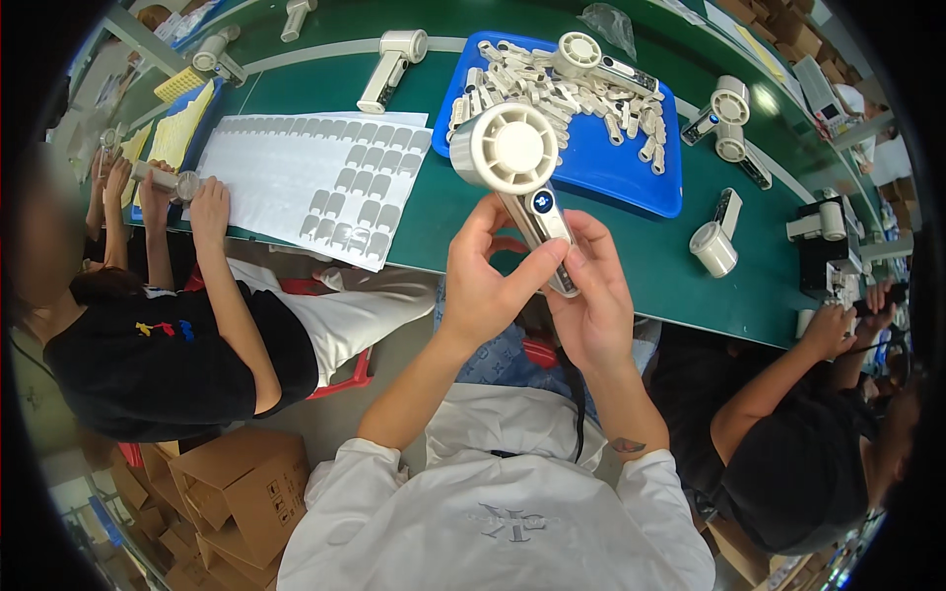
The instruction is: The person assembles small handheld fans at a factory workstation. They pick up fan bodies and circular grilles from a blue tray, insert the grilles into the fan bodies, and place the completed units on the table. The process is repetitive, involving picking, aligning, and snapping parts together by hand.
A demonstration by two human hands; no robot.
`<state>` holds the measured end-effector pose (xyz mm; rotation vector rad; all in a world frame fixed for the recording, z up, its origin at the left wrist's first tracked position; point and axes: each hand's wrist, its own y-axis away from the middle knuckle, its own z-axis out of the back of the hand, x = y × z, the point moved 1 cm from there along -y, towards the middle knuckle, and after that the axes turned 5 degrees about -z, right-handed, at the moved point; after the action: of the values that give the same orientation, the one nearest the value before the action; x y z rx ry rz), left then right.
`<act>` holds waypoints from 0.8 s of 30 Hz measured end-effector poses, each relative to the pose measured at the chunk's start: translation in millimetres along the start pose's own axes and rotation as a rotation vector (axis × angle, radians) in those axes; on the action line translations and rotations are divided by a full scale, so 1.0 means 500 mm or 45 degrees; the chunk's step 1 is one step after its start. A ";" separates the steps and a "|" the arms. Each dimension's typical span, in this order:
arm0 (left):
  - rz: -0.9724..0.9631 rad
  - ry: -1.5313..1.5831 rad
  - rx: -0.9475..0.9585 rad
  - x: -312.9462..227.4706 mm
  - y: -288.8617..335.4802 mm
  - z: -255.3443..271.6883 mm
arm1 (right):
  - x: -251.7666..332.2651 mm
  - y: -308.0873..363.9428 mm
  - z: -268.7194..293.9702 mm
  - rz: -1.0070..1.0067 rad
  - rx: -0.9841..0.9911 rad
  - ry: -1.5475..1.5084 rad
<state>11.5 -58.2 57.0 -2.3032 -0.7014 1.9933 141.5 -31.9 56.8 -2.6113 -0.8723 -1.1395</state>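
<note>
Head view, frame centre: we judge the cream handheld fan [520, 167] light, rigid and smooth, best gripped by its slim handle, where left hand [485, 281] and right hand [597, 295] pinch it.

Cream handheld fan [517, 163], blue tray [611, 167], green table [453, 212], white sticker sheets [315, 177].

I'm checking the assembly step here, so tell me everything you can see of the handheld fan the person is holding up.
The handheld fan is cream-white plastic: a round head with a ribbed grille and smooth centre disc, on a flat handle with a silvery face and a dark blue round button. It is held above the green table's near edge, head up and tilted left. The left hand pinches the handle's lower end; the right hand cups it from the right, fingers behind.
</note>
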 end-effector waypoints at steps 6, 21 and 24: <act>-0.003 0.023 0.055 -0.005 -0.008 0.008 | -0.003 0.002 -0.006 0.096 0.039 0.100; -0.051 -1.146 -0.553 0.022 -0.380 0.433 | 0.186 0.068 0.221 0.797 -0.760 2.119; 0.083 -1.669 -0.403 0.059 -0.458 0.484 | 0.224 0.090 0.293 0.622 -0.892 2.368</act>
<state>-287.6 91.2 52.5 -0.7436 -0.9522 3.4566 318.3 35.0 38.2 -0.7194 0.5954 -2.8087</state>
